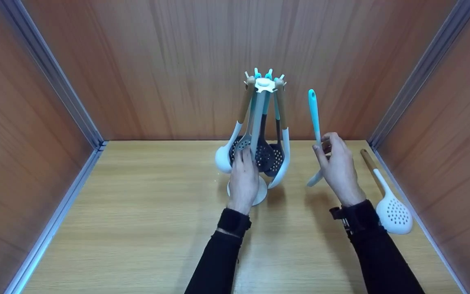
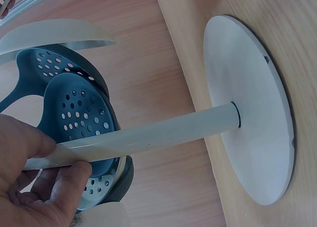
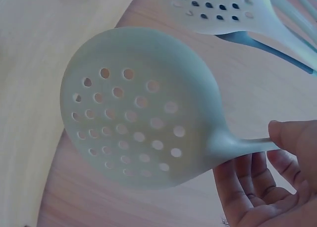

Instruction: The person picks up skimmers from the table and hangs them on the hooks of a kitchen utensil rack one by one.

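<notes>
My left hand [image 1: 243, 179] grips the pale pole [image 2: 148, 140] of a utensil stand, whose round white base [image 2: 250, 123] rests on the table. From the hooks at its top [image 1: 265, 84] hang several utensils, among them a white ladle [image 1: 223, 158] with a wooden handle and dark blue slotted utensils [image 1: 264, 157]. To the right of the stand, my right hand [image 1: 338, 165] pinches a skimmer by its neck. The skimmer's turquoise handle [image 1: 313, 110] points up; its pale green, round perforated head [image 3: 124, 108] is low and seen nearly edge-on in the head view.
A white slotted turner [image 1: 394, 214] with a wooden handle lies on the table [image 1: 157, 228] by the right wall [image 1: 455, 155]. Wooden panels close off the left side [image 1: 23, 143] and the back [image 1: 169, 73], behind the stand.
</notes>
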Motion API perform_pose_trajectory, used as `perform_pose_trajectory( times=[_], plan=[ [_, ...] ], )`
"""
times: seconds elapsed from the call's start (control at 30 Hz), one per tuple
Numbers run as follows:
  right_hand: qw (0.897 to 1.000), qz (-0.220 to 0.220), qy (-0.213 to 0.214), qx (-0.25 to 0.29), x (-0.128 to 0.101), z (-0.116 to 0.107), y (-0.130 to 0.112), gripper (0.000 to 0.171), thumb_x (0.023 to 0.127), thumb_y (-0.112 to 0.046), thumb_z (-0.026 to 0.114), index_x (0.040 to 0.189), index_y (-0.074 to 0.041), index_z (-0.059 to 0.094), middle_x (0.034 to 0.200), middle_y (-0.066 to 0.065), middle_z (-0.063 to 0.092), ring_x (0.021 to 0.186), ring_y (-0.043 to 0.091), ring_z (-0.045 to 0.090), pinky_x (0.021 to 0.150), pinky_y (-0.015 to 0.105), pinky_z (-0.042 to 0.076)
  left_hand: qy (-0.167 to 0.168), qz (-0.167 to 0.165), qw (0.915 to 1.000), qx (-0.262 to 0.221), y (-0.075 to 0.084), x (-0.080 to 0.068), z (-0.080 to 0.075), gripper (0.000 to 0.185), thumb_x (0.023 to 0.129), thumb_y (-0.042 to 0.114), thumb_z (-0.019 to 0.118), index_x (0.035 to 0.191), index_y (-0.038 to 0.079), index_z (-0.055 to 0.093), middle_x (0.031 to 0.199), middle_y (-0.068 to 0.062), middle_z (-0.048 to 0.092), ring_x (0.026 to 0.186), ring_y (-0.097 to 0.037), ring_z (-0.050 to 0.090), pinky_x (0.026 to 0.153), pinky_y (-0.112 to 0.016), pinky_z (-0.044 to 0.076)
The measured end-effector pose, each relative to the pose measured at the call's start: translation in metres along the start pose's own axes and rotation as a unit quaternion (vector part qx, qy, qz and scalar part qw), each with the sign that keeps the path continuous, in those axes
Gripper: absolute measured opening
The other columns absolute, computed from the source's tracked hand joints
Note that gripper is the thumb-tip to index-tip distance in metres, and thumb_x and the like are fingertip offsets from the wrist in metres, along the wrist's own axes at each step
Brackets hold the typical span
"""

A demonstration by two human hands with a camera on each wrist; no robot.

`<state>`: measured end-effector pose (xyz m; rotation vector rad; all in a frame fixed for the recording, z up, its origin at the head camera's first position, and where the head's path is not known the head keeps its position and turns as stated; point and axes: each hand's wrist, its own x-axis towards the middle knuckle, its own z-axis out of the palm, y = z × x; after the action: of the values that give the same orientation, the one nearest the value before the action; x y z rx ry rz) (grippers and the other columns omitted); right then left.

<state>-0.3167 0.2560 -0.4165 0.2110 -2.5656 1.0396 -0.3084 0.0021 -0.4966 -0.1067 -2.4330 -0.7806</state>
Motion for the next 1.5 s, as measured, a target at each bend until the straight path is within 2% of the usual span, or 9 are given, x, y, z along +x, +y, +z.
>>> perform_pose_trajectory(
  times=[0.33, 0.67, 0.9, 1.07, 1.23, 1.33, 1.5],
  plan=[
    [0.999, -0.024, 0.018, 0.01, -0.004, -0.003, -0.014, 0.024, 0.12, -0.013, 0.067, 0.139, 0.0, 0.062, 0.122, 0.021, 0.073, 0.114, 0.038, 0.077, 0.096, 0.058, 0.071, 0.019, 0.017, 0.9996, -0.01, -0.001, -0.001, 0.0, 0.044, 0.117, 0.001, 0.064, 0.159, -0.004, 0.054, 0.149, -0.026, 0.067, 0.126, -0.037, 0.078, 0.103, -0.047, 0.073],
    [1.0, -0.02, 0.014, 0.011, -0.009, -0.008, -0.032, 0.025, 0.121, -0.017, 0.067, 0.141, -0.002, 0.061, 0.125, 0.019, 0.072, 0.116, 0.037, 0.077, 0.096, 0.056, 0.07, -0.004, -0.001, 1.0, -0.008, -0.001, 0.0, -0.001, 0.047, 0.117, 0.002, 0.065, 0.162, -0.002, 0.053, 0.154, -0.025, 0.065, 0.129, -0.035, 0.077, 0.106, -0.044, 0.072],
    [1.0, -0.024, 0.016, 0.01, -0.012, -0.012, -0.043, 0.027, 0.121, -0.02, 0.067, 0.143, -0.004, 0.06, 0.126, 0.018, 0.072, 0.117, 0.035, 0.075, 0.095, 0.054, 0.069, -0.007, -0.003, 0.9999, -0.006, 0.0, 0.001, 0.0, 0.047, 0.118, 0.004, 0.065, 0.163, -0.002, 0.053, 0.152, -0.023, 0.066, 0.128, -0.033, 0.077, 0.107, -0.043, 0.072],
    [0.999, -0.032, 0.019, 0.009, -0.014, -0.012, -0.049, 0.027, 0.121, -0.019, 0.067, 0.143, -0.005, 0.061, 0.126, 0.017, 0.073, 0.115, 0.033, 0.076, 0.092, 0.05, 0.068, -0.011, -0.007, 0.9999, -0.003, 0.001, 0.0, -0.001, 0.046, 0.118, 0.004, 0.065, 0.163, -0.002, 0.053, 0.152, -0.023, 0.066, 0.129, -0.033, 0.077, 0.107, -0.042, 0.072],
    [0.998, -0.051, 0.025, 0.005, -0.017, -0.011, -0.053, 0.027, 0.12, -0.018, 0.068, 0.142, -0.003, 0.063, 0.126, 0.017, 0.075, 0.113, 0.032, 0.077, 0.085, 0.038, 0.062, 0.006, 0.004, 1.0, 0.001, 0.0, -0.001, -0.001, 0.045, 0.117, 0.003, 0.065, 0.161, -0.003, 0.055, 0.148, -0.023, 0.068, 0.127, -0.034, 0.078, 0.102, -0.043, 0.073],
    [0.998, -0.056, 0.024, 0.004, -0.018, -0.011, -0.057, 0.027, 0.12, -0.018, 0.069, 0.141, -0.003, 0.063, 0.125, 0.016, 0.075, 0.111, 0.031, 0.077, 0.084, 0.035, 0.06, 0.013, 0.008, 0.9999, 0.001, 0.0, -0.001, -0.001, 0.044, 0.117, 0.003, 0.065, 0.16, -0.004, 0.056, 0.147, -0.023, 0.069, 0.125, -0.034, 0.078, 0.099, -0.043, 0.074],
    [0.998, -0.06, 0.019, 0.007, -0.02, -0.011, -0.065, 0.026, 0.12, -0.018, 0.069, 0.141, -0.003, 0.064, 0.124, 0.016, 0.074, 0.11, 0.031, 0.076, 0.085, 0.041, 0.064, 0.006, 0.003, 1.0, -0.004, 0.0, 0.0, 0.0, 0.044, 0.119, 0.005, 0.063, 0.162, -0.003, 0.055, 0.151, -0.023, 0.067, 0.126, -0.034, 0.078, 0.1, -0.042, 0.073]
  ],
)
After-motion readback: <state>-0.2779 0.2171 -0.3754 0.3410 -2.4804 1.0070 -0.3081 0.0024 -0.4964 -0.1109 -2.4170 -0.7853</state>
